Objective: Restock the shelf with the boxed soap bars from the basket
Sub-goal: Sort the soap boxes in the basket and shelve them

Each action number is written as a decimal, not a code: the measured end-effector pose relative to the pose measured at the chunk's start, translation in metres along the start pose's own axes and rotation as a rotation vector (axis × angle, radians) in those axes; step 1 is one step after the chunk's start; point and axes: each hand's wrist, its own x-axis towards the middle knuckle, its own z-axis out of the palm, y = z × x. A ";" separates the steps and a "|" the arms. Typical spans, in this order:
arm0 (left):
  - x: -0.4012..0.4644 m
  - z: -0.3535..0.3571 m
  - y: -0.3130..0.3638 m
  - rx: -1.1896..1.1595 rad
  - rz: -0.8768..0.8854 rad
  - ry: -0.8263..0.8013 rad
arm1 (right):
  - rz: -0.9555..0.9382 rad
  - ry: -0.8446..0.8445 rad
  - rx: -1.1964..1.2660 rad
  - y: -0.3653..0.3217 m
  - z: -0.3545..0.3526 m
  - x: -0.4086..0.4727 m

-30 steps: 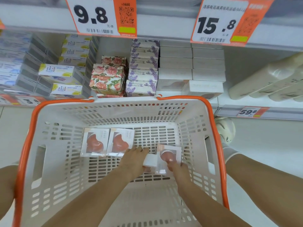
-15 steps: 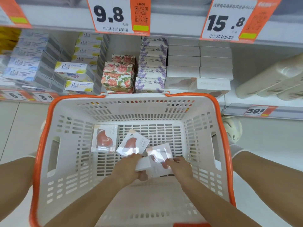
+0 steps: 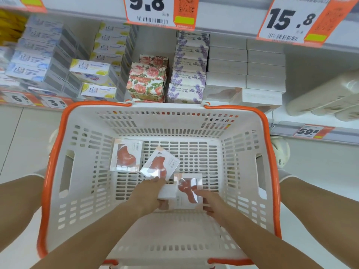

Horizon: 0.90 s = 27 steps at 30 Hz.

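Observation:
A white basket with an orange rim (image 3: 269,144) sits below me. Inside lie two white soap boxes with red windows: one flat (image 3: 126,158) at the back left, one tilted (image 3: 160,165) beside it. My left hand (image 3: 150,197) and my right hand (image 3: 210,202) both grip a small stack of the same soap boxes (image 3: 187,189), held slightly above the basket floor; the top box shows its red window. On the shelf behind the basket stand stacks of matching white soap boxes (image 3: 246,66).
The shelf also holds floral boxes (image 3: 148,82), lavender boxes (image 3: 189,66), lemon-marked boxes (image 3: 95,72) and pale bottles (image 3: 326,98) lying at the right. Price signs 9.8 (image 3: 161,10) and 15.8 (image 3: 295,20) hang above. My knees flank the basket.
The middle box in the basket got knocked askew. Both hands closed on the stack of boxes and drew it toward me; the view shifted left.

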 end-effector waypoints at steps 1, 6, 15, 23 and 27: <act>0.000 -0.001 -0.001 -0.003 -0.002 -0.002 | -0.020 0.016 -0.024 0.000 0.002 0.001; 0.001 0.001 -0.001 -0.011 0.026 -0.006 | -0.079 0.079 0.052 -0.005 0.007 0.012; 0.004 -0.004 -0.006 -0.085 -0.003 -0.053 | -0.090 0.047 0.016 -0.009 0.002 0.005; -0.003 -0.045 0.002 -0.292 -0.077 -0.211 | -0.362 0.211 -0.228 -0.035 0.013 -0.023; -0.024 -0.089 -0.001 -0.630 -0.129 -0.256 | -0.498 0.174 -0.247 -0.069 -0.017 -0.064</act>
